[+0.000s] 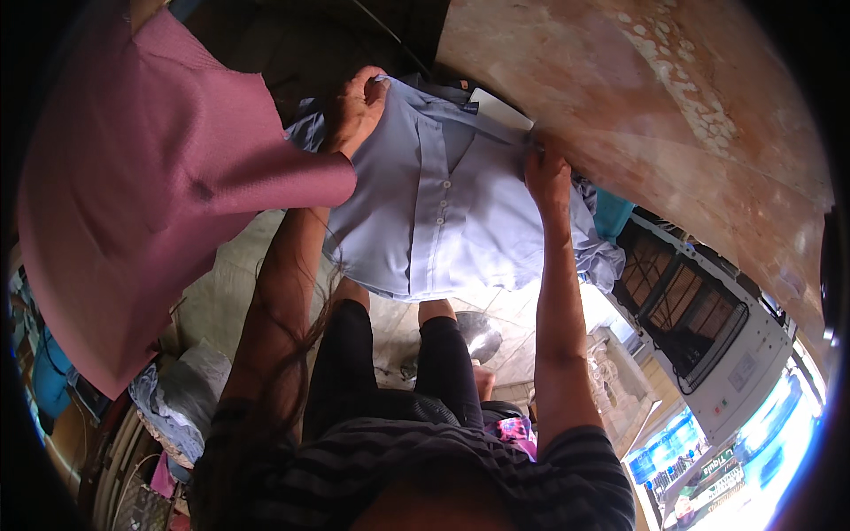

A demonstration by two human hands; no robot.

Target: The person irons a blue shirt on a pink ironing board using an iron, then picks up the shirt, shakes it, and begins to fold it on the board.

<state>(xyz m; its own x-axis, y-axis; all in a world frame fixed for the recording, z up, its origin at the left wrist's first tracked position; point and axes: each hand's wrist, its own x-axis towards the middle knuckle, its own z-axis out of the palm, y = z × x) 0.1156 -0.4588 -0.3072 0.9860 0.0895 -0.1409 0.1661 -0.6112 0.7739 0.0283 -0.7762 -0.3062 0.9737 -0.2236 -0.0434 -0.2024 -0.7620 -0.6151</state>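
Observation:
A light blue-grey buttoned shirt (pixel 381 221) is spread out in front of me, its row of white buttons facing up. My left hand (pixel 359 106) pinches it at the upper left, near the collar end. At the upper right, my right hand (pixel 547 173) is closed on the shirt's other side. Part of the fabric hangs down past my right wrist. A pink garment (pixel 221 142) hangs at the left and its sleeve crosses in front of my left forearm. A white flat piece (pixel 500 110) shows just behind the shirt's top edge.
Beyond the shirt, a brown marbled surface (pixel 602 80) fills the upper right. A white appliance with a dark window (pixel 744 363) stands at the right. Teal cloth (pixel 613 214) lies beside the shirt. Bundled grey cloth (pixel 190 389) sits at the lower left. Below is a tiled floor (pixel 235 283).

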